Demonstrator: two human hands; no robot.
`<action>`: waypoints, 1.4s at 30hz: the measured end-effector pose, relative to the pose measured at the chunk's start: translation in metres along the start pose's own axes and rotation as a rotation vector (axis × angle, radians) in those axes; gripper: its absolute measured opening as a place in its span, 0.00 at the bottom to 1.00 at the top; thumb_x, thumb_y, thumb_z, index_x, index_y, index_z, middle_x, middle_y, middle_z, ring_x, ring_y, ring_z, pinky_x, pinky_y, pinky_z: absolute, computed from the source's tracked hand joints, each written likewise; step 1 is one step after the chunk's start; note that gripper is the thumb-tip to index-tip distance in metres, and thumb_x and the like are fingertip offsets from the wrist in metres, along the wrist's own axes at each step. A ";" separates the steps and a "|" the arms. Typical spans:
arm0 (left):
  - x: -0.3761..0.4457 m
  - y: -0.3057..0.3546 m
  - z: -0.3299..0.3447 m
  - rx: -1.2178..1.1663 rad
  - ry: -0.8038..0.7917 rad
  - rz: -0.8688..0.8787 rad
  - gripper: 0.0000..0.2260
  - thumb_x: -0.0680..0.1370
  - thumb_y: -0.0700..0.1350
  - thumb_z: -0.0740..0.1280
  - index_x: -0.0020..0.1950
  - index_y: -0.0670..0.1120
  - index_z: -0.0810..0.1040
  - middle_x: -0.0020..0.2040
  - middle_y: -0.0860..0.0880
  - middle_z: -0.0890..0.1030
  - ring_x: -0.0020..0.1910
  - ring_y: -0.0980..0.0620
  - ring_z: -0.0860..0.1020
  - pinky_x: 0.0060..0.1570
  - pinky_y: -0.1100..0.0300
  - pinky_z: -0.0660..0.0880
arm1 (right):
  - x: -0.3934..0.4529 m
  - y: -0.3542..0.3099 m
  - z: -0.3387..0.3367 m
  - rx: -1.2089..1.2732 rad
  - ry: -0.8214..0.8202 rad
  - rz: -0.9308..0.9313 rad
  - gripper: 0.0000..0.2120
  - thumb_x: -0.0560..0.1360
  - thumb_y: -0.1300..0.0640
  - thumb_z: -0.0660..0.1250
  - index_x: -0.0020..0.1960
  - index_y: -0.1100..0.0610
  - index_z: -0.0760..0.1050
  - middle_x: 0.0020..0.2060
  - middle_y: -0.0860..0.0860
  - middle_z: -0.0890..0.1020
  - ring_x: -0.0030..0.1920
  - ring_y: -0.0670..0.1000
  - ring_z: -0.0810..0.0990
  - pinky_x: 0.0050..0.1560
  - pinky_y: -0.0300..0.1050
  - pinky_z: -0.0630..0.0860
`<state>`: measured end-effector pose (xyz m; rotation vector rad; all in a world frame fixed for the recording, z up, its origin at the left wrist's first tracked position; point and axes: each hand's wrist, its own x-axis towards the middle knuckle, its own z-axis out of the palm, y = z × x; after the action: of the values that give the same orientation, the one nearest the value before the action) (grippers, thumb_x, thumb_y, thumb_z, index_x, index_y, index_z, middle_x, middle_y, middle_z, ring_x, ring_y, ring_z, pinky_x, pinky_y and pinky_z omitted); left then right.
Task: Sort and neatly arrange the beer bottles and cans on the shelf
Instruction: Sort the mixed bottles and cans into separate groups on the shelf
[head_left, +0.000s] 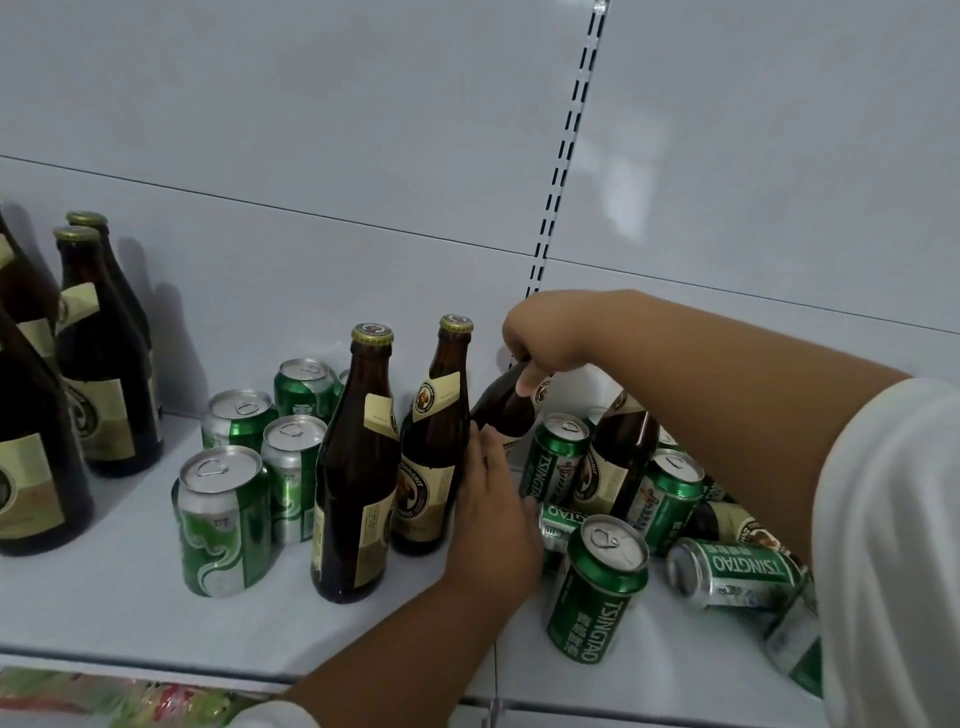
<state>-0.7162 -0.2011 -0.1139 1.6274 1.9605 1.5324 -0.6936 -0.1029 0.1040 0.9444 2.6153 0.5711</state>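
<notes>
My right hand (545, 335) grips the neck of a tilted brown beer bottle (506, 405) at the back of the white shelf (119, 597). My left hand (493, 512) lies with straight fingers against the side of an upright brown bottle (434, 441); another upright brown bottle (358, 467) stands just left of it. Several upright green cans (226, 519) cluster to the left. On the right, green Tsingtao cans stand (597, 587) or lie (735, 574) mixed with more brown bottles (621, 447).
Several large brown bottles (106, 364) stand in a group at the far left. The white back panel carries a slotted upright (563, 156). The shelf's front edge (156, 662) runs along the bottom, with colourful goods (114, 696) below it.
</notes>
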 end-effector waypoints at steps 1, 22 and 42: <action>0.002 0.002 0.003 -0.015 0.016 -0.037 0.37 0.82 0.44 0.60 0.80 0.51 0.36 0.75 0.59 0.28 0.74 0.62 0.39 0.68 0.68 0.41 | 0.000 0.003 -0.003 0.033 0.014 0.002 0.20 0.70 0.43 0.75 0.51 0.58 0.79 0.45 0.52 0.82 0.46 0.54 0.79 0.38 0.43 0.71; 0.007 0.002 0.019 -0.126 0.034 -0.166 0.32 0.84 0.47 0.56 0.80 0.50 0.38 0.79 0.56 0.33 0.75 0.61 0.40 0.65 0.73 0.36 | 0.032 0.006 0.010 0.591 0.365 0.152 0.20 0.76 0.44 0.69 0.51 0.62 0.75 0.40 0.56 0.84 0.35 0.54 0.85 0.39 0.50 0.81; 0.005 -0.025 -0.003 -0.186 -0.529 -0.132 0.18 0.75 0.46 0.69 0.52 0.71 0.72 0.56 0.63 0.79 0.51 0.68 0.75 0.49 0.67 0.71 | -0.071 -0.022 0.066 0.614 0.340 0.315 0.08 0.78 0.49 0.66 0.49 0.54 0.75 0.44 0.49 0.78 0.45 0.51 0.76 0.43 0.44 0.70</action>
<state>-0.7353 -0.1956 -0.1293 1.5817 1.5554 1.0568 -0.6259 -0.1481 0.0466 1.5801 3.0361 -0.0376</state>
